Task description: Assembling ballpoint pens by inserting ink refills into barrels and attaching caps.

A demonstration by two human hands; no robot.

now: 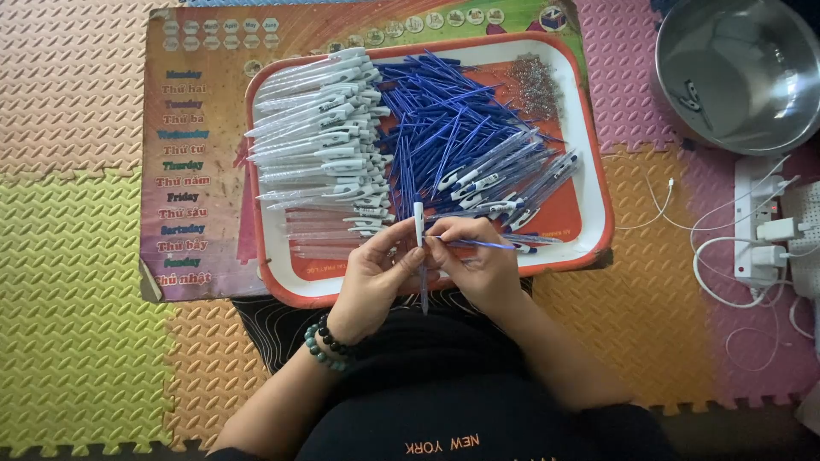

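Hands meet just in front of the near rim of a red-rimmed tray (598, 183), which lies on a printed poster (192, 171) spread over the foam floor mat (77, 256). The left hand (376, 277) is closed around a pen barrel (419, 235) with a white top, held upright between thumb and fingers; this grip appears to keep the barrel's open end steady and facing the other hand. The right hand (478, 265) is closed in a pinch on a thin blue refill (478, 244), held level with its tip pointing left toward the barrel, so the two parts nearly touch between the hands. A beaded bracelet (325, 341) circles the left wrist.

On the tray, clear pen barrels with white clips (320, 128) lie stacked along the left side, all pointing the same way, within reach of the left hand. Loose blue refills (440, 119) are heaped in the middle, and a few pens with blue tips (521, 183) rest toward the right side. A small pile of what look like tiny metal springs (534, 81) sits in the far right corner of the tray. The sorting by kind seems to keep each part easy to pick.

Off the tray, a steel bowl (739, 72) stands at the far right of the mat, and a white power strip (760, 226) with plugs and cables lies at the right edge.
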